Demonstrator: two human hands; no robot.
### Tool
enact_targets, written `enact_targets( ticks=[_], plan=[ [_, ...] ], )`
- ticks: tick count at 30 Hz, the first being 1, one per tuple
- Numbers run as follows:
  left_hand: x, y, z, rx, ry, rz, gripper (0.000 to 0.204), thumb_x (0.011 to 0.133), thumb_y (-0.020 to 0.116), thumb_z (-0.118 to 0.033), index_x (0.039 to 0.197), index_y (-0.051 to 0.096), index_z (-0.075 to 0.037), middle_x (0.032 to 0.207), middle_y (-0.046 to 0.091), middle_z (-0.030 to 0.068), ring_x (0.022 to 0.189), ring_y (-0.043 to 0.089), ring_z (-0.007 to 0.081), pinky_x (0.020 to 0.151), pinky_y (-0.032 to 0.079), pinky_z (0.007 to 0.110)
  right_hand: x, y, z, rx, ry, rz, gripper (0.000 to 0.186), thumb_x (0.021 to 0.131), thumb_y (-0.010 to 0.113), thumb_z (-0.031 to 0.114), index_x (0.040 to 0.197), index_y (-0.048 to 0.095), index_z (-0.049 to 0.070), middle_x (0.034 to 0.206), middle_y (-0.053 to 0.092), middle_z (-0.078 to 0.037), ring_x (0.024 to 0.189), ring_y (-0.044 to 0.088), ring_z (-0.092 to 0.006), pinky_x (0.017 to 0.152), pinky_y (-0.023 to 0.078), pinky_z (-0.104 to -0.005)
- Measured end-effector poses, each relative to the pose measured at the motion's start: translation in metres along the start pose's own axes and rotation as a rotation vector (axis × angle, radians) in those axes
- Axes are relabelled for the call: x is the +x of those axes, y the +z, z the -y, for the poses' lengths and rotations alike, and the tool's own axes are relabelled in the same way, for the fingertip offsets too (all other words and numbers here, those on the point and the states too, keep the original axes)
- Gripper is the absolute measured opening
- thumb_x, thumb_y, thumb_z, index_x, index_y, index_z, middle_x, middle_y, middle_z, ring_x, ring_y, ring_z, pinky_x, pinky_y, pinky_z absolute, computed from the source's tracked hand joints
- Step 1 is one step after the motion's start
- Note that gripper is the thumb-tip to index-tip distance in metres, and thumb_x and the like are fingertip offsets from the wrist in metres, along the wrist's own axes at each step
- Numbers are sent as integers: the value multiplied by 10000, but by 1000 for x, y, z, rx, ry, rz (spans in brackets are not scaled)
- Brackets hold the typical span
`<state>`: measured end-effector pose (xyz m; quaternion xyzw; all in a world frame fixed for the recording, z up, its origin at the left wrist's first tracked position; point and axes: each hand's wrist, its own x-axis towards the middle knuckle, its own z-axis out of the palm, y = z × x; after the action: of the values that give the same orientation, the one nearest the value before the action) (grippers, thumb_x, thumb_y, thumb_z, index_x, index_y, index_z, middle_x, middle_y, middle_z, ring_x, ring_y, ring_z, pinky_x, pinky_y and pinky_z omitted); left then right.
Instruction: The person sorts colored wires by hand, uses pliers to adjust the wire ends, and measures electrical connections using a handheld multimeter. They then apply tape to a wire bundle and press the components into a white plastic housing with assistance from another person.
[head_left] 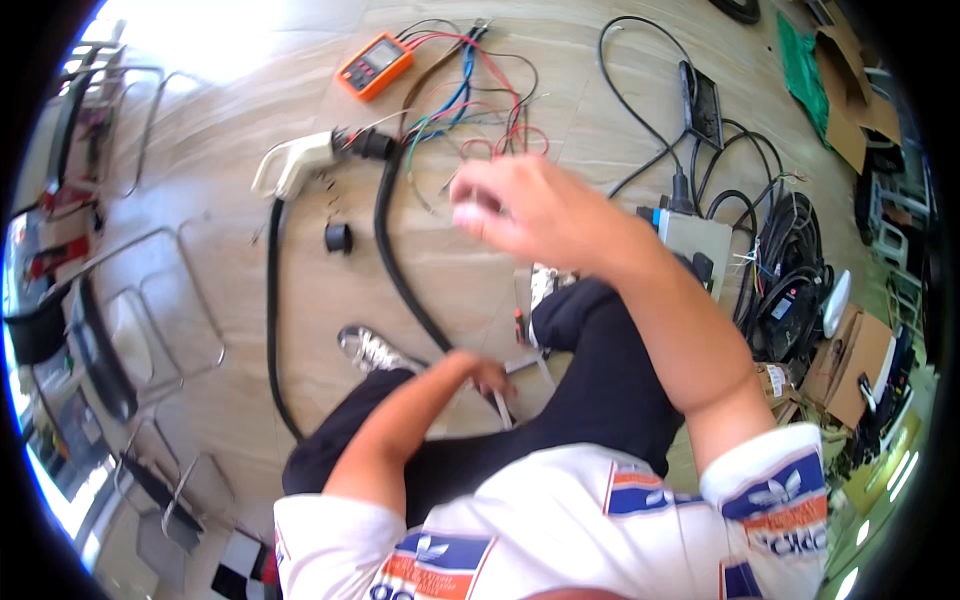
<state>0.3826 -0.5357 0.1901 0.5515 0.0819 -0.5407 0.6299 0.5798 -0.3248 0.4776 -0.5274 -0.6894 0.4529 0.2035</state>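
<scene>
Two bare hands work over the tile floor [300, 300]: the blurred right hand [520, 205] hovers loosely open, empty, just below tangled coloured wires [470, 100], while the left hand [485, 375] grips a thin metal tool [503, 405].

Floor: I see pale beige stone-look tiles [250, 120] with thin grout lines, bending toward the rim of the view.
Light: I note a strong white glare patch [170, 30] on the floor at upper left; a bright blue-white strip runs down the left rim.
Furniture, left: I count several chrome tube-frame chairs [150, 300], one with a black seat [35, 335].
Far right: I see brown cardboard boxes [850, 360] stacked along the edge, with a green sheet [800, 60] near the upper corner.
Lower left: I note a black-and-white checkered patch [240, 565] of flooring.
Walls, windows: I cannot make them out.
</scene>
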Motion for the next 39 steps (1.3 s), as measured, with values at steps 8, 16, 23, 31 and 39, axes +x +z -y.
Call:
enact_targets(
  ticks=[8,16,23,31,39],
  plan=[
    [-160,8,-47,190,-171,-898,529,929,484,-483,1009,721,-17,1004,686,227,953,646,388,883,494,461,-37,-11,-16,-135,-108,-225,239,913,597,221,1016,640,10,735,645,-87,659,596,-156,649,493,-316],
    [-255,187,-130,-111,207,-1334,270,965,563,-222,998,665,25,885,683,107,839,622,161,779,481,290,-101,-50,-34,286,-63,-334,209,939,600,226,968,647,25,773,661,-40,704,626,-115,651,499,-263],
    [-275,338,-158,-436,691,-1866,241,995,483,-128,1035,616,69,1004,639,119,922,612,179,856,469,294,-138,-57,15,179,-105,-279,216,950,581,213,933,642,6,743,660,-49,652,614,-112,615,495,-269],
    [-252,416,-160,-416,897,-2091,248,994,492,-142,1066,592,74,1001,613,164,898,609,222,805,508,364,-137,-38,40,277,-174,-188,239,950,585,226,1000,645,1,771,665,-56,696,635,-121,641,504,-268],
    [-252,387,-199,-458,702,-2156,209,972,523,-75,1110,602,60,1005,643,133,896,625,189,811,521,332,-176,-54,35,99,-239,-246,255,943,618,240,1046,659,10,821,664,-40,737,627,-100,701,512,-268]
  ],
)
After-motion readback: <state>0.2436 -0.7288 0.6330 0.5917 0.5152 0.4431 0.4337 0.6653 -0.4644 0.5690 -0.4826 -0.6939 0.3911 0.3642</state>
